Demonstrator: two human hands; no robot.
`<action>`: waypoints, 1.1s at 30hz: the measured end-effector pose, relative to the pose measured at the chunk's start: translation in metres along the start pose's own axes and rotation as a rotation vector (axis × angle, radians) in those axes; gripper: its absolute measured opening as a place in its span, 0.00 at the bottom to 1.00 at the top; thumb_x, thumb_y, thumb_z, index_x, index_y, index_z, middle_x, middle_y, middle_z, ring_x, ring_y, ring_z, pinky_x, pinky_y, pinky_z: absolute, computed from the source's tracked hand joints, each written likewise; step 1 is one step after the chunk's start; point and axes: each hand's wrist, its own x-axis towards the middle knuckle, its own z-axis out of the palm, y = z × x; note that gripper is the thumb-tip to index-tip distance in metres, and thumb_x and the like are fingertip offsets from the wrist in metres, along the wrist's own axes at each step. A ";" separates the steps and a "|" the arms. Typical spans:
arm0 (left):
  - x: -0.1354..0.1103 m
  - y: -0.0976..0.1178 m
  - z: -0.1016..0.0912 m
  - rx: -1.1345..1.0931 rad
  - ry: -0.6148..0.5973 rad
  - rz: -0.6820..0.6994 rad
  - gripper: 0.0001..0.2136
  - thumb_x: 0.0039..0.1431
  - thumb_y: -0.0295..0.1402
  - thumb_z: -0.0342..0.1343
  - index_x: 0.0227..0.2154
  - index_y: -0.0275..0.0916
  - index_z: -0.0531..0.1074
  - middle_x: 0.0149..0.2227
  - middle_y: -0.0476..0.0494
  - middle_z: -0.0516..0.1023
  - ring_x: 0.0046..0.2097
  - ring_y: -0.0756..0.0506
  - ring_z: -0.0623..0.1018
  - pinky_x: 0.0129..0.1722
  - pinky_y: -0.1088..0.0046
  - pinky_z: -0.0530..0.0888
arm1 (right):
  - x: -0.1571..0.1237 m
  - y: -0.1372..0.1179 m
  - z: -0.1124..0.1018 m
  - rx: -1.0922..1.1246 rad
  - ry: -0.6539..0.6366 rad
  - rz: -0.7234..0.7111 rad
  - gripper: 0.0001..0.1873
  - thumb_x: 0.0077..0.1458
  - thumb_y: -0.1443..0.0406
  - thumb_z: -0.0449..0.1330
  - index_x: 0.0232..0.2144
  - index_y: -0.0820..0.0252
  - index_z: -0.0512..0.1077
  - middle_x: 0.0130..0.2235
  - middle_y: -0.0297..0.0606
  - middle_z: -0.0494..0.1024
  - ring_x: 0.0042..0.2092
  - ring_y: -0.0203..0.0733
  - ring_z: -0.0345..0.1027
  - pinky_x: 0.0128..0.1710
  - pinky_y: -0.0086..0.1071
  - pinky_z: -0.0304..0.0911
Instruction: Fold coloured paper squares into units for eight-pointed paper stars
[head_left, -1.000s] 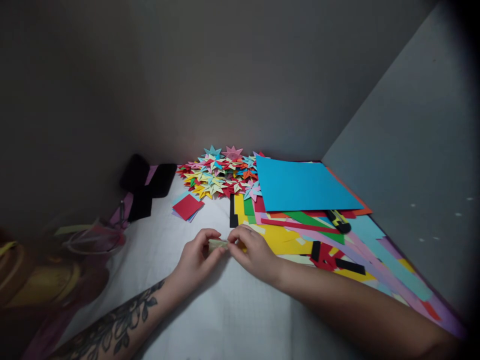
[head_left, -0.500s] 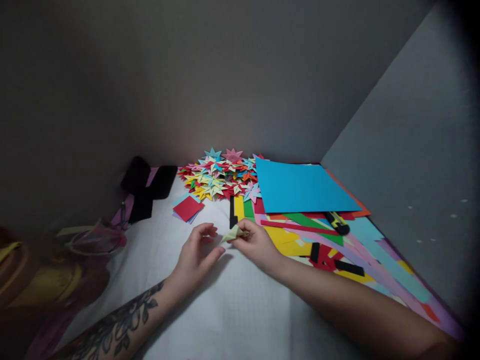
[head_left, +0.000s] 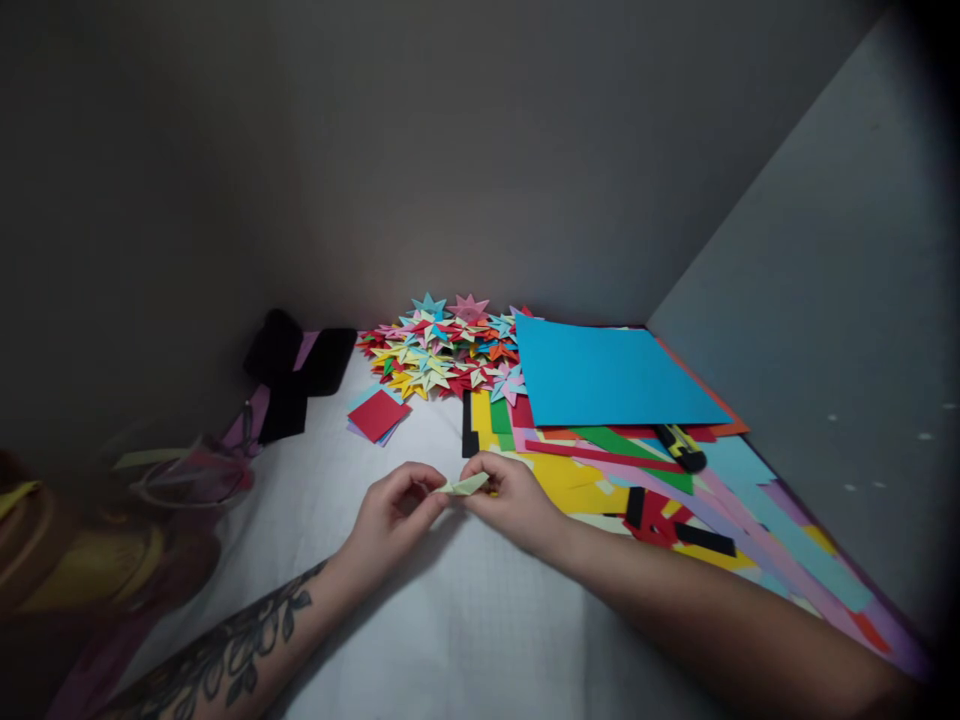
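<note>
A small pale green piece of folded paper (head_left: 468,486) is held over the white table cover, its pointed end toward the right. My left hand (head_left: 397,510) pinches its left tip between thumb and forefinger. On the other side, my right hand (head_left: 514,497) grips the paper with thumb and fingers, which partly cover it. Beyond the hands lies a small stack of paper squares (head_left: 380,416), red on top. Behind that rises a heap of folded paper stars (head_left: 442,355) in many colours.
A large blue sheet (head_left: 615,375) lies at the back right over coloured paper strips (head_left: 577,485). A yellow and black cutter (head_left: 684,448) pokes out below it. Black objects (head_left: 326,362) sit at the back left. A blurred clear container (head_left: 199,475) stands left. Grey walls rise behind and right.
My left hand has closed on the paper's left end; before, its fingers were apart from it. The paper has turned flatter and dropped slightly.
</note>
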 end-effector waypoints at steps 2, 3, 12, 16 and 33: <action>-0.001 -0.001 -0.002 0.041 0.004 0.085 0.03 0.55 0.31 0.56 0.32 0.37 0.71 0.32 0.45 0.76 0.34 0.49 0.75 0.35 0.73 0.72 | 0.000 0.000 0.000 -0.005 -0.006 -0.001 0.03 0.44 0.70 0.59 0.24 0.60 0.67 0.24 0.29 0.68 0.27 0.32 0.60 0.26 0.24 0.55; -0.001 -0.001 -0.003 0.059 0.003 0.142 0.02 0.56 0.30 0.55 0.32 0.38 0.71 0.33 0.44 0.76 0.35 0.48 0.75 0.36 0.72 0.73 | 0.000 0.000 -0.001 -0.002 -0.008 -0.002 0.03 0.43 0.70 0.59 0.24 0.60 0.67 0.24 0.29 0.68 0.27 0.32 0.59 0.26 0.24 0.55; -0.002 -0.004 -0.009 0.255 -0.044 0.536 0.11 0.56 0.21 0.53 0.39 0.41 0.74 0.38 0.42 0.77 0.40 0.48 0.77 0.38 0.73 0.75 | 0.001 0.001 0.000 0.087 -0.014 0.030 0.03 0.43 0.71 0.56 0.24 0.60 0.67 0.23 0.27 0.65 0.25 0.31 0.57 0.25 0.24 0.54; -0.003 -0.007 -0.010 0.330 -0.024 0.610 0.15 0.56 0.20 0.53 0.43 0.42 0.73 0.42 0.41 0.76 0.42 0.48 0.77 0.40 0.74 0.75 | 0.000 0.000 -0.001 0.149 -0.035 0.045 0.03 0.44 0.70 0.57 0.25 0.60 0.66 0.23 0.27 0.65 0.25 0.31 0.57 0.25 0.24 0.53; 0.006 0.004 -0.002 -0.058 0.025 0.058 0.04 0.50 0.28 0.58 0.22 0.36 0.71 0.27 0.45 0.78 0.29 0.49 0.77 0.30 0.76 0.74 | -0.003 0.000 0.004 0.146 -0.045 0.022 0.06 0.47 0.66 0.60 0.26 0.61 0.66 0.24 0.28 0.65 0.27 0.32 0.57 0.26 0.24 0.55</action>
